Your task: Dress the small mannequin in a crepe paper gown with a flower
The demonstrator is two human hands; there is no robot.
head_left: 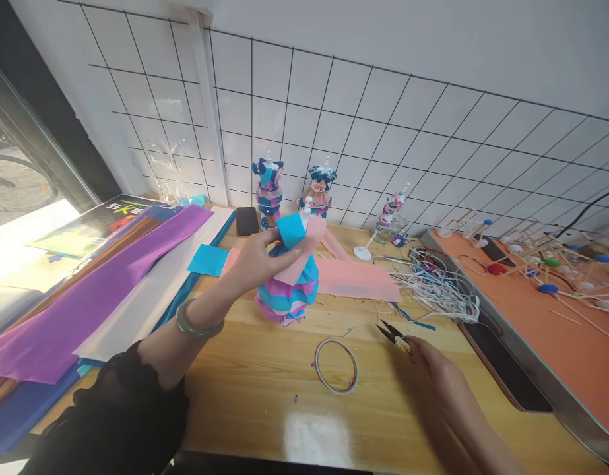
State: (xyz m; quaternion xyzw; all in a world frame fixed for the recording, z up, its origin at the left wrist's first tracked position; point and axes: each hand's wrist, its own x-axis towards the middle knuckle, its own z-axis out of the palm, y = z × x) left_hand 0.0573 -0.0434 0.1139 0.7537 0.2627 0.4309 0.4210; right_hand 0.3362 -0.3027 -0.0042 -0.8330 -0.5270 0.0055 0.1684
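Observation:
My left hand [257, 258] is closed round the upper part of a small paper-dressed doll [289, 284] with layered blue, purple and pink skirts. It pinches blue and pink paper pieces against the doll's chest. The doll's skirt hem rests on the wooden table [245, 389]. My right hand [435, 369] lies low on the table at the right, fingers closed on small black thread snips [392, 333]. A loop of white wire [336, 366] lies on the wood between my hands.
Sheets of purple, white and blue paper [111, 284] cover the left side. Pink paper [356, 277], a blue square [208, 260], finished dolls [268, 191], a phone [247, 220], white strips [440, 290] and an orange tray of sticks [532, 297] fill the back and right.

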